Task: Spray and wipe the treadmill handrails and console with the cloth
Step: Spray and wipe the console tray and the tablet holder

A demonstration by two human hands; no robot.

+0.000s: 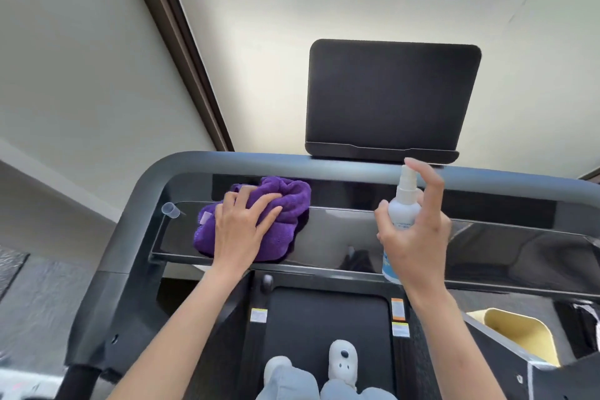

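My left hand (242, 227) presses the cloth (285, 204) flat on the console (341, 240), fingers (269, 216) spread. My right hand (417, 234) grips the spray bottle (402, 208) upright, just right of the cloth, nozzle toward the front handrail (324, 164).

The glossy black console shelf (324, 237) carries a bunched purple cloth (285, 201) (and a small clear cap (171, 208)).

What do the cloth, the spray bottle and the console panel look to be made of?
Cloth: purple plush microfibre or terry, going by its fuzzy pile and soft folds. Spray bottle: white, smooth, probably plastic, with a printed label. Console panel: glossy black, glass or polished plastic; it mirrors its surroundings.
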